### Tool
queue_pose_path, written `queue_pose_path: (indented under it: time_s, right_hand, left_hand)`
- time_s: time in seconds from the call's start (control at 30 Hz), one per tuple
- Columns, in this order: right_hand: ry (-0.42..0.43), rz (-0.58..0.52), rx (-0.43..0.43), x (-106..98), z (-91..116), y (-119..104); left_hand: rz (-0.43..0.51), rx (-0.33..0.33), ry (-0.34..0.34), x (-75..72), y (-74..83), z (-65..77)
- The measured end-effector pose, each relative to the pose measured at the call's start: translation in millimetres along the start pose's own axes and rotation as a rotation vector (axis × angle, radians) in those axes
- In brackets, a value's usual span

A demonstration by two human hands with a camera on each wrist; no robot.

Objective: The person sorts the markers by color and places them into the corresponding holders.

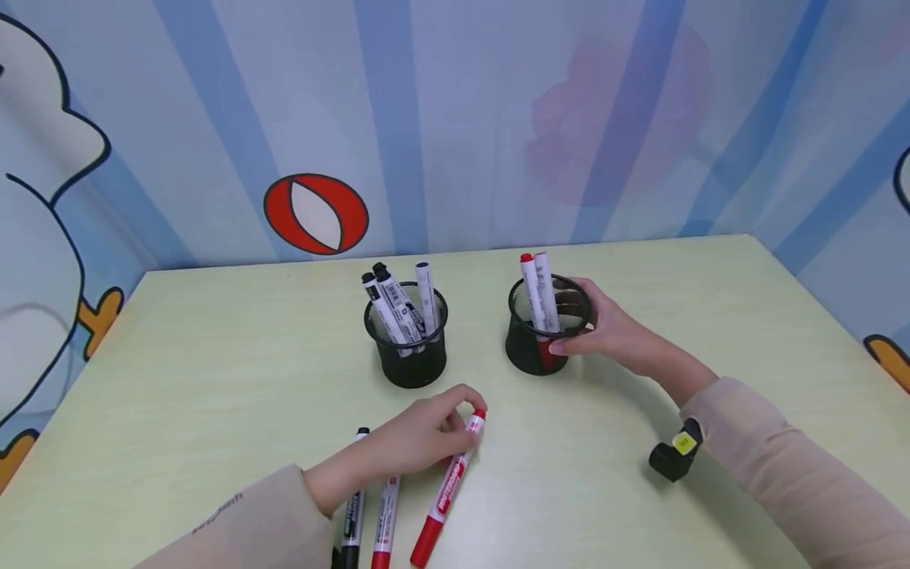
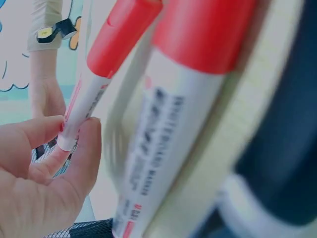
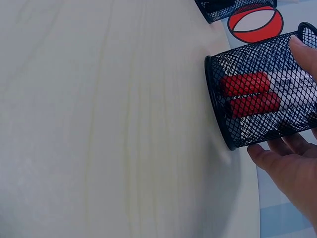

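Observation:
My left hand (image 1: 415, 435) pinches a red whiteboard marker (image 1: 448, 490) near its upper end, thumb and fingertips on the white barrel in the left wrist view. The marker slants, its red cap toward the near side. At the right, my right hand (image 1: 617, 336) grips a black mesh pen cup (image 1: 524, 348) by its side, thumb in front and fingers behind. Two markers (image 1: 539, 296) stand in that cup; their red caps (image 3: 251, 84) show low through the mesh in the right wrist view.
Another mesh cup (image 1: 414, 370) stands to the left, holding several black markers (image 1: 391, 304). Below my left forearm lie a black marker (image 1: 353, 521) and a second red marker (image 1: 386, 514). A patterned wall (image 1: 483, 126) rises behind the table (image 1: 235, 356).

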State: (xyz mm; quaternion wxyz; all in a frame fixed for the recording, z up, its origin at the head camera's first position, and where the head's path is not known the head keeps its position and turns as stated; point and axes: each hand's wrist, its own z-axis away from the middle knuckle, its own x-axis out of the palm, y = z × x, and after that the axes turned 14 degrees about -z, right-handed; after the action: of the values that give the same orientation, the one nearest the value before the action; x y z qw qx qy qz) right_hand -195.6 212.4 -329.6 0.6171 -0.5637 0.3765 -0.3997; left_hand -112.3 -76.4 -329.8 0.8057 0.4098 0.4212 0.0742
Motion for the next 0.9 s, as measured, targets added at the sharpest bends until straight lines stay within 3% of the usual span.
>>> queue_pose_path:
  time_s: [0.13,0.3,0.47,0.9]
  right_hand:
    - [-0.005,0.002,0.005,0,0,2]
    - [-0.012,0.02,-0.001,0,-1,2]
    - [-0.012,0.02,-0.013,-2,-1,1]
    - [-0.003,0.049,-0.005,-2,-3,2]
  left_hand:
    - [0.091,-0.014,0.017,-4.7,5.0,-0.3]
    - [0.15,0.025,0.09,-11.6,12.6,-0.8]
    - [0.179,0.064,0.163,-16.9,22.1,-4.4]
    - [0.245,0.115,0.261,-26.6,48.4,-20.7]
